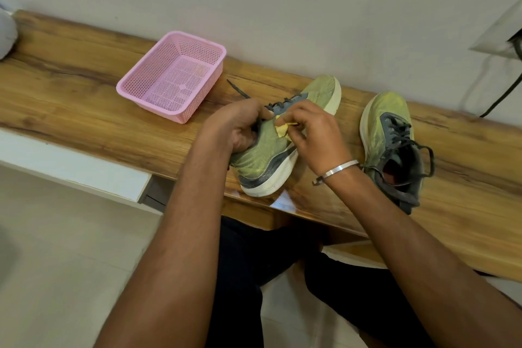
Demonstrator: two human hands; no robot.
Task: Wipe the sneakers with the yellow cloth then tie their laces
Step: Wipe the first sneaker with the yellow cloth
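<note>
Sneaker (262, 155) lay tilted on the tabletop (84, 99), toe toward the wall; left hand (240, 127) gripped its collar, right hand (313, 135) pinched the yellow cloth (282, 130) against it. No readable branding.

1. The view shows 2 bare forearms reaching forward from the bottom edge, with no sleeves visible on either.
2. The left hand (240, 127) wears no rings, watch or band.
3. The right hand (316, 138) is also free of rings.
4. A thin, plain silver bangle (336, 171) circles the right wrist; its 2 ends meet at a small gap on the inner side.
5. Dark, near-black trousers (254, 263) cover both legs, seen between the arms.
</note>
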